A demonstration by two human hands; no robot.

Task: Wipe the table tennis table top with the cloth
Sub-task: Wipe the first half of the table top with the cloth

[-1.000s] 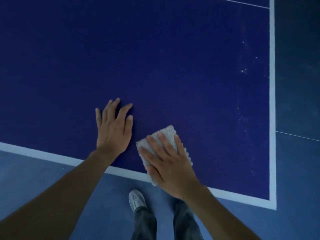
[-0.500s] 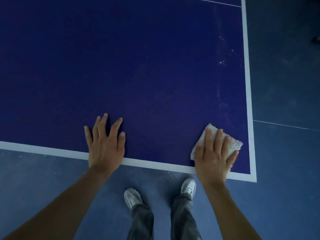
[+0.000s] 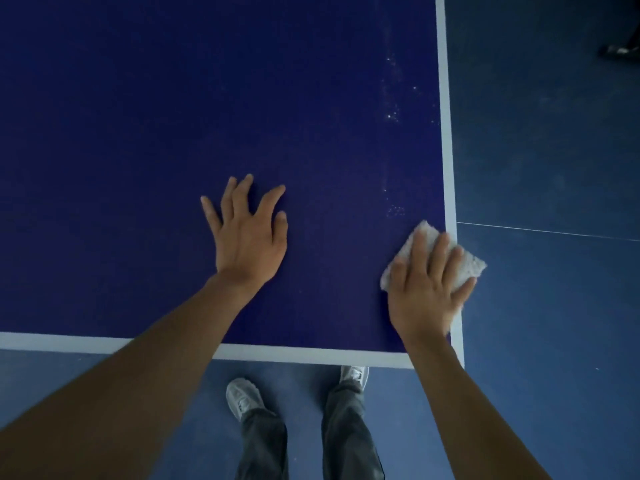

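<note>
Two hands lie on the dark blue surface (image 3: 173, 133). The left hand (image 3: 249, 237) is spread flat and palm down, fingers straight, holding nothing, a little in from the near edge. The right hand (image 3: 429, 292) presses the pale cloth (image 3: 469, 266) under straight fingers at the near right corner, where the cloth overhangs the white border line. Pale specks (image 3: 393, 114) dot a band along the right side, just beyond the cloth and farther up, so that strip looks not yet wiped. The near middle looks even and clean, though the light is dim. I judge the job partly done, with the right band and whatever lies out of view left.
</note>
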